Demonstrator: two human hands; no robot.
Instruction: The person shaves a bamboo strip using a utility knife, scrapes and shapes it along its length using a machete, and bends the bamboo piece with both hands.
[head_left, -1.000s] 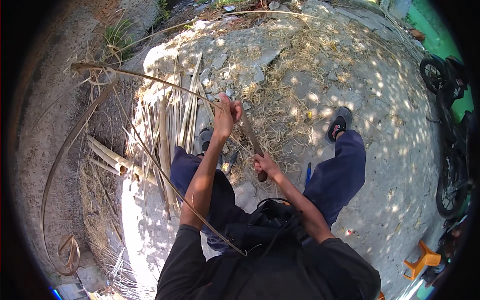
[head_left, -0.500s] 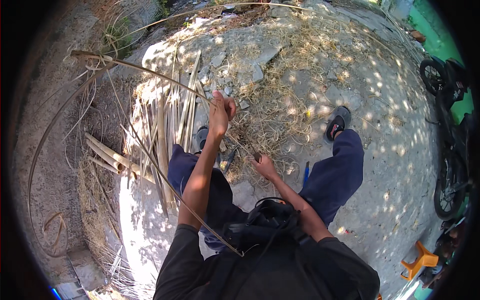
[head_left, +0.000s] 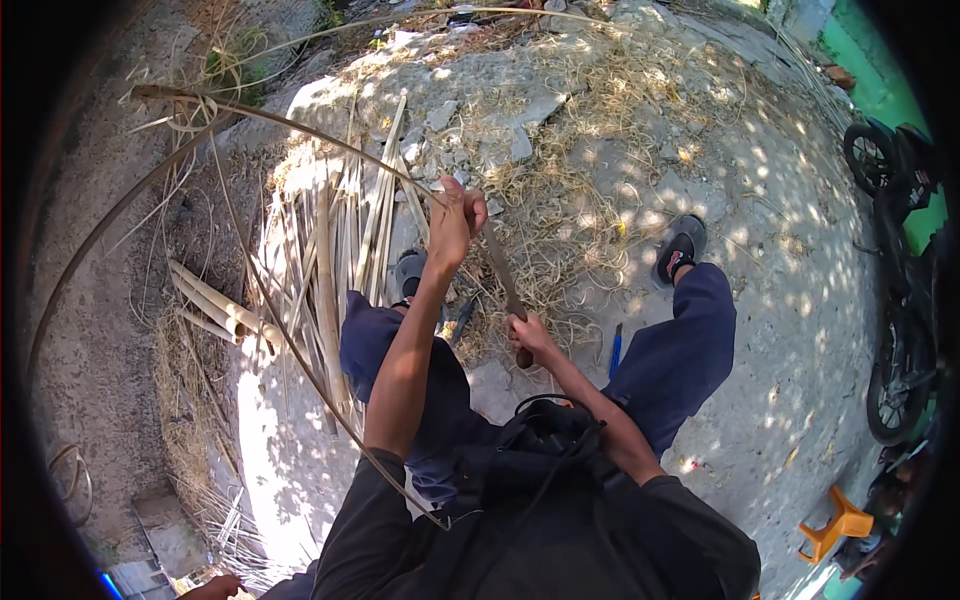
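My left hand (head_left: 452, 225) is closed round a long, thin bamboo strip (head_left: 300, 128), with the thumb raised. The strip runs out to the upper left and bends there near a tangle of curled fibres. Another length of strip slants down past my left arm to my chest. In my right hand (head_left: 532, 336) is the brown handle of a long knife (head_left: 502, 265). Its blade points up and away, with the tip close beside my left fingers. Whether the blade touches the strip cannot be made out.
Split bamboo strips (head_left: 380, 210) and cut bamboo poles (head_left: 215, 300) lie left of my legs. Shavings (head_left: 560, 215) cover the ground ahead. A blue tool (head_left: 615, 350) lies by my right leg. At right stand a motorcycle (head_left: 885, 280) and an orange stool (head_left: 838, 522). Another person's hand (head_left: 215, 588) shows lower left.
The knife blade has swung up towards my left hand and now shows at full length. My left hand has shifted slightly right. Another person's hand has appeared at the lower left.
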